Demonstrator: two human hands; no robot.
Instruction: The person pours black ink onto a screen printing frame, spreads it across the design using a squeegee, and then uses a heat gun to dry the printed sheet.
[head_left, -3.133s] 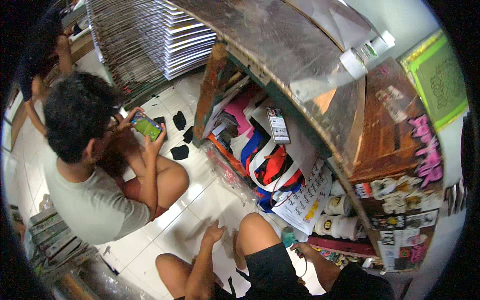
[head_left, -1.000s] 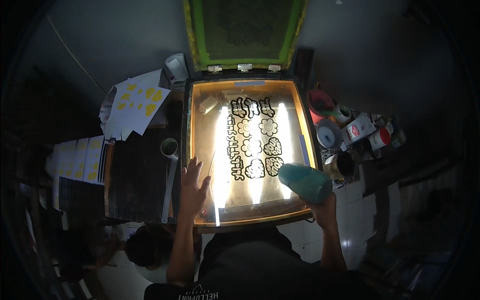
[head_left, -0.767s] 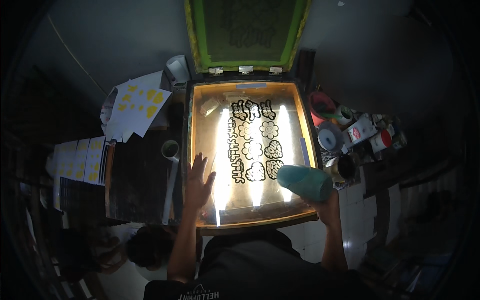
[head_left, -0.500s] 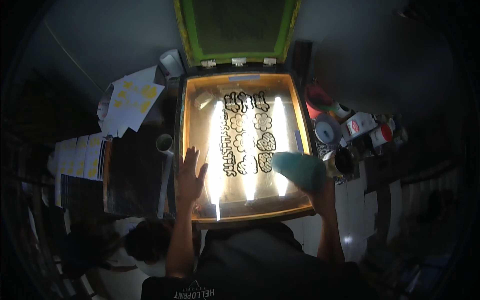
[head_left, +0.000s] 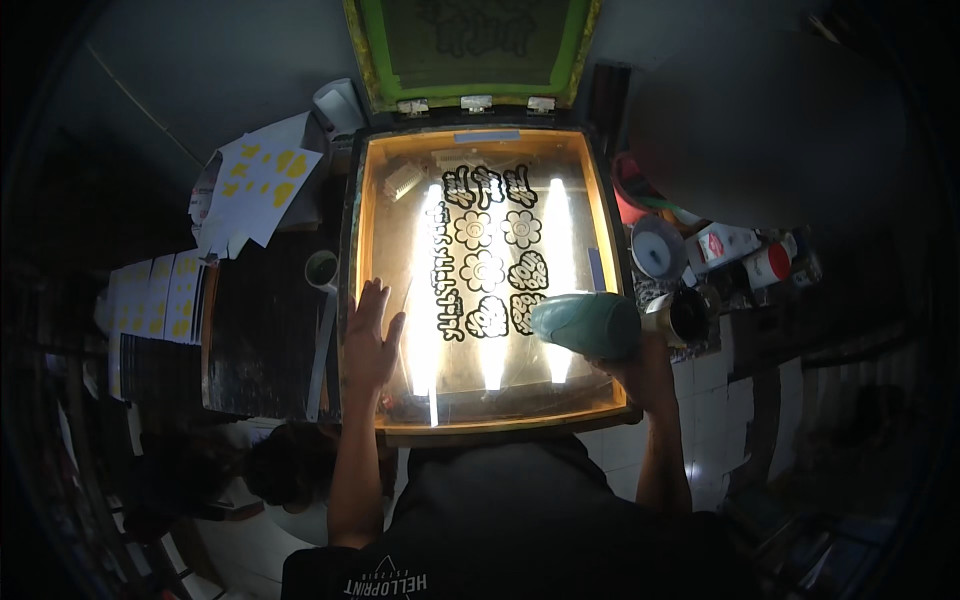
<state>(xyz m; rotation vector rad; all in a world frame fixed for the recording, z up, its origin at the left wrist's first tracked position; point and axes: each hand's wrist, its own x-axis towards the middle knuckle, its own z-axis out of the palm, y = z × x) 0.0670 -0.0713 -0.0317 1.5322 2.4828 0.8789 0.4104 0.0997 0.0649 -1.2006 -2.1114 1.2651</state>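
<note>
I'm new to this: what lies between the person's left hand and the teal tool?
In the head view, part of the glowing box lies between the left hand and the teal tool, with bright strips and black designs showing there.

Wearer's two hands [head_left: 371, 345], one teal handheld tool [head_left: 588, 324], three hinges [head_left: 477, 103], three flower outlines [head_left: 521, 229], three light strips [head_left: 559, 260]

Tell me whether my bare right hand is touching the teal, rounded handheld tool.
Touching. In the head view, your bare right hand grips the teal, rounded handheld tool at its lower right.
</note>
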